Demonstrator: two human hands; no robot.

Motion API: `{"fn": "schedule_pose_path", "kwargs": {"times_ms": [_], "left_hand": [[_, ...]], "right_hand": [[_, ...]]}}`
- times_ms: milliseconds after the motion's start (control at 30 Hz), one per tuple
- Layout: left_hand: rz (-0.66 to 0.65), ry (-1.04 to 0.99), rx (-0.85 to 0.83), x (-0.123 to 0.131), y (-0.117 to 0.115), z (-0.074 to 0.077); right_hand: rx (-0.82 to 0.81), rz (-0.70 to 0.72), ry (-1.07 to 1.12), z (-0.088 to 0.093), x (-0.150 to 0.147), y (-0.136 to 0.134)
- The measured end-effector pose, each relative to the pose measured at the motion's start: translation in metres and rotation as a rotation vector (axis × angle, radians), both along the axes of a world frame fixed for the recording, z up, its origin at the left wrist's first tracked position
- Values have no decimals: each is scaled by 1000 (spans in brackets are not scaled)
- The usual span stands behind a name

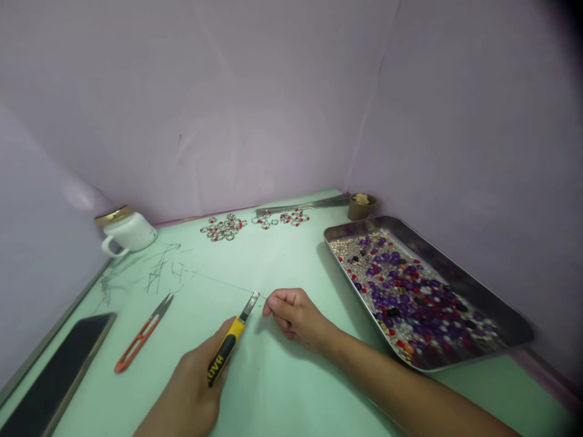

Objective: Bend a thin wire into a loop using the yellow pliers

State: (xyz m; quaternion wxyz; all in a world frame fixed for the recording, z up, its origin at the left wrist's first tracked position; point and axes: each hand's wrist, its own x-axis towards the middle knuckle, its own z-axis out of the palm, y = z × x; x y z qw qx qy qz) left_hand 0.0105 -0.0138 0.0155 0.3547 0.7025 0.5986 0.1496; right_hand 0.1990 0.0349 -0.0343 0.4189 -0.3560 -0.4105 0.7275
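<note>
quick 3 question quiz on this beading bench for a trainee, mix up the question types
1. True or false: the left hand holds a yellow-handled tool.
2. Multiple choice: where are the loose beads? A) in the white mug B) in the metal tray C) on the dark tablet
3. Fill in: the orange snips lie to the ____ of the left hand.

Key
1. True; its metal tip meets a thin wire that the right hand pinches.
2. B
3. left
</note>
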Motion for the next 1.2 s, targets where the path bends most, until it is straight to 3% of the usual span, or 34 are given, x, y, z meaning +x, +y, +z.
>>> {"fn": "schedule_pose_path", "kwargs": {"times_ms": [167, 300, 400, 567, 633, 700, 767, 833, 967, 1067, 1133, 1200], "left_hand": [[-98, -432, -517, 0, 5, 14], [-127, -577, -595, -5, 6, 13], [-107, -381, -422, -8, 5, 9], [28, 226, 129, -3, -3, -6], [46, 464, 205, 1, -5, -12], [53, 563, 233, 3, -6, -15], [40, 449, 222, 3, -5, -13], [13, 198, 127, 1, -2, -6], [-112, -304, -366, -1, 0, 13], [-106, -627, -655, -1, 2, 20], [-93, -665, -684, -1, 3, 19], [-113, -501, -542, -3, 4, 15]], "right_hand": [[42, 17, 17, 2, 3, 0], [17, 18, 38, 2, 3, 0], [-25, 5, 25, 1, 2, 0], [-39, -24, -8, -2, -1, 1], [-40, -33, -11, -4, -1, 1], [-30, -43, -9, -6, -2, 1], [-4, -41, -3, -7, -1, 2], [28, -30, -4, -8, 0, 1], [82, 7, -7, -8, 2, 1], [92, 13, 13, -6, 2, 0], [84, 8, 15, -5, 2, 0], [69, 5, 4, -4, 2, 0]]}}
